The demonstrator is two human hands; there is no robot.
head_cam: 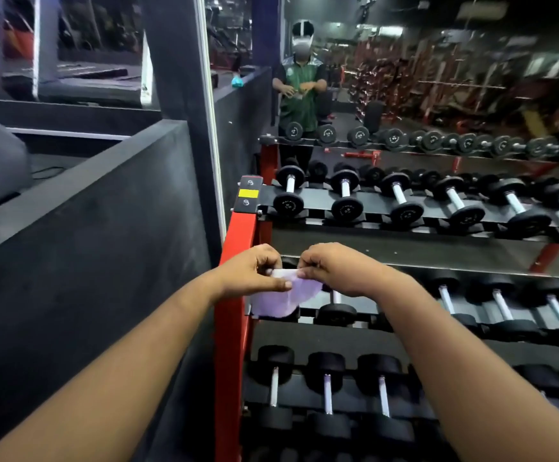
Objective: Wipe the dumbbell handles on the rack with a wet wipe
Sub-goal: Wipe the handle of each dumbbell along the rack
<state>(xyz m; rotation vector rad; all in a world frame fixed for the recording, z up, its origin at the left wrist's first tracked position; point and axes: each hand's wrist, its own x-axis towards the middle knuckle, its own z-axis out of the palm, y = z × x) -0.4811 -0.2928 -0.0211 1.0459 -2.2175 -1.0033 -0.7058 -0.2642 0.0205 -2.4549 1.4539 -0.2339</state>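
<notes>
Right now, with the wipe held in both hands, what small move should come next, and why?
Probably spread the wipe open: the left hand and right hand pinch its top edge, it hangs bunched, and it touches no handle yet.

Two hands [251,270], one wet wipe [281,300], three rack tiers [318,195], six dumbbells [289,191] on the top tier

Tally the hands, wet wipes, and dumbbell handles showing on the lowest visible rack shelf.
hands: 2, left hand and right hand
wet wipe: 1
dumbbell handles: 3
total: 6
</notes>
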